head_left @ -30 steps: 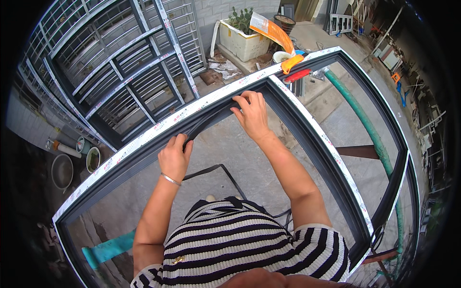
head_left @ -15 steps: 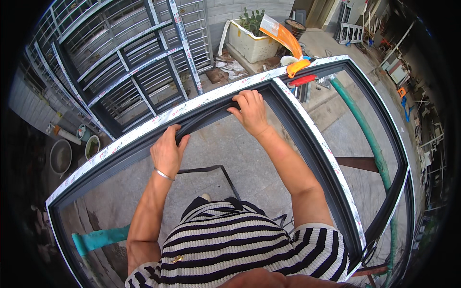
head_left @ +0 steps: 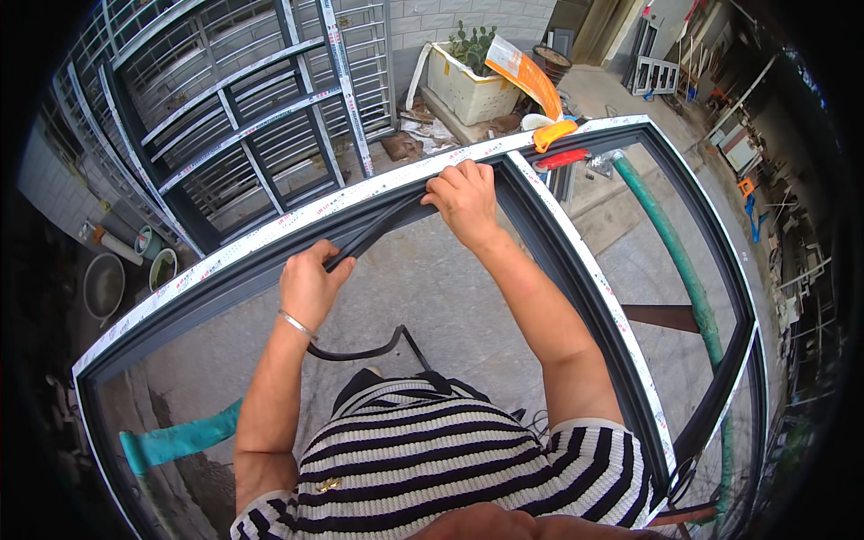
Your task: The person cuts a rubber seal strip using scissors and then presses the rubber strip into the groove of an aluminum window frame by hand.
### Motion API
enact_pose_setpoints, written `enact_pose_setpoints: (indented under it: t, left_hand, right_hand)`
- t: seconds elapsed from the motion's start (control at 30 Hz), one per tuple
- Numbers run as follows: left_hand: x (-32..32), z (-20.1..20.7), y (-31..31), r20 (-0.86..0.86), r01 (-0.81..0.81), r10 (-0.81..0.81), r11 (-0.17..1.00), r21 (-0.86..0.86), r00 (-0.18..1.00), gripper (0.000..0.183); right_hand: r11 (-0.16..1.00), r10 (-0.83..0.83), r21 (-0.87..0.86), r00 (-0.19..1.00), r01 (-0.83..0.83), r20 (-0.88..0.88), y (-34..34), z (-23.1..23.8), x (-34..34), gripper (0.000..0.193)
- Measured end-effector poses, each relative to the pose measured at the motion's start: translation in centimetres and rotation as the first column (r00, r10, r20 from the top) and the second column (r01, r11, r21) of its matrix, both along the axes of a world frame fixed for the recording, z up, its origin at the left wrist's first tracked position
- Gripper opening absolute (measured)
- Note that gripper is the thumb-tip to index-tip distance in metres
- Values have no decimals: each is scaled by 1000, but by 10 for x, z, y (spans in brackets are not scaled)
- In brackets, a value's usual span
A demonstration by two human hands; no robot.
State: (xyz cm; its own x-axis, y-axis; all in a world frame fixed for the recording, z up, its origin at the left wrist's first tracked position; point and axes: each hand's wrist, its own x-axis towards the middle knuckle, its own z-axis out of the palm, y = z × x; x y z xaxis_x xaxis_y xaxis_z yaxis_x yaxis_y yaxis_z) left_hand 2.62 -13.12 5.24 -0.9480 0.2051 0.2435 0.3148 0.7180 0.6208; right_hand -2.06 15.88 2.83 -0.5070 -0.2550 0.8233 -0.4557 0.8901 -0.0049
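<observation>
A large dark grey window frame (head_left: pixel 319 211) with white printed film on its outer face lies around me. A black rubber sealing strip (head_left: pixel 380 227) stretches between my hands along the far bar's inner side, lifted a little off the groove. My left hand (head_left: pixel 310 283) pinches the strip, and its loose tail hangs in a bend below that wrist. Fingers closed, my right hand (head_left: pixel 465 200) grips the strip against the far bar, close to the corner with the crossbar (head_left: pixel 589 265). The fingertips of that hand are partly hidden.
An orange-handled tool (head_left: pixel 554 135) lies on the far bar beside a red-handled tool (head_left: pixel 562 159). Green-wrapped supports (head_left: pixel 670 236) run under the frame. Beyond stand metal grilles (head_left: pixel 243 117), a white planter with cactus (head_left: pixel 468 85) and several buckets (head_left: pixel 104 279).
My left hand has drawn the strip slightly away from the bar. The right hand has closed on it and shifted a little left. The hanging tail now curves more.
</observation>
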Motion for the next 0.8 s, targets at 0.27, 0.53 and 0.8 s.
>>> enact_pose_setpoints:
  t: [0.27, 0.53, 0.8]
  left_hand:
    - [0, -11, 1, -384, -56, 7, 992, -116, 923, 28]
    - [-12, -30, 1, -572, -151, 40, 977, -150, 820, 28]
    - [-13, -40, 9, -627, -195, 150, 981, -3, 765, 30]
  right_hand:
    - [999, -34, -31, 997, 32, -64, 3, -17, -1, 24]
    - [1000, -25, -19, 989, 22, -145, 2, -26, -3, 21]
    - [996, 82, -15, 996, -83, -22, -36, -10, 9, 66]
